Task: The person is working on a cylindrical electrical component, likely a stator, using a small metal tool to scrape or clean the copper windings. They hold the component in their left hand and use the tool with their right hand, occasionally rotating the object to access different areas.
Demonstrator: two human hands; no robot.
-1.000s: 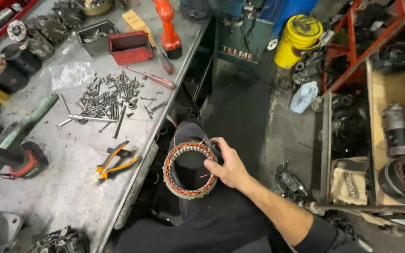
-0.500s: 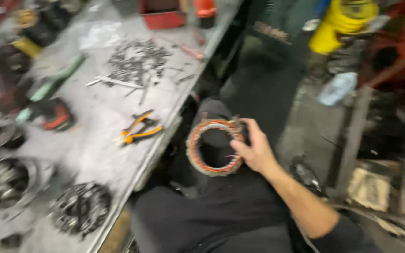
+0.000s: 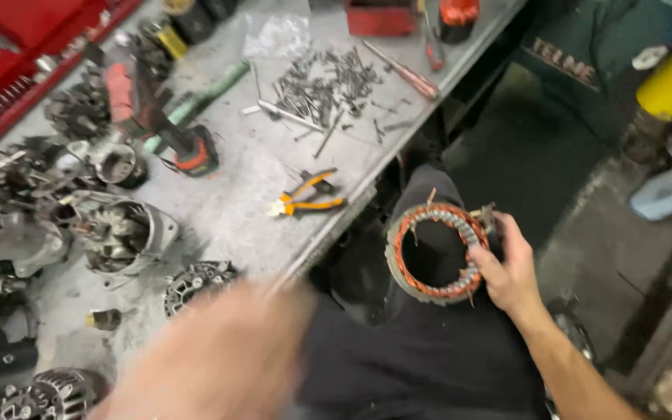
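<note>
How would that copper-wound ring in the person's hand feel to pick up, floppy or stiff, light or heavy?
Probably stiff: the copper-wound ring keeps its round shape though the right hand grips only one side. Likely heavy for its size, being a metal core with dense windings. The thin wire ends sticking out look easy to bend.

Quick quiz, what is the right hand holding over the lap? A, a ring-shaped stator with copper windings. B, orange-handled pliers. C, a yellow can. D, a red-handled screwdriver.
A: the right hand grips the stator ring by its right edge, copper windings showing, while the pliers lie on the workbench.
</note>
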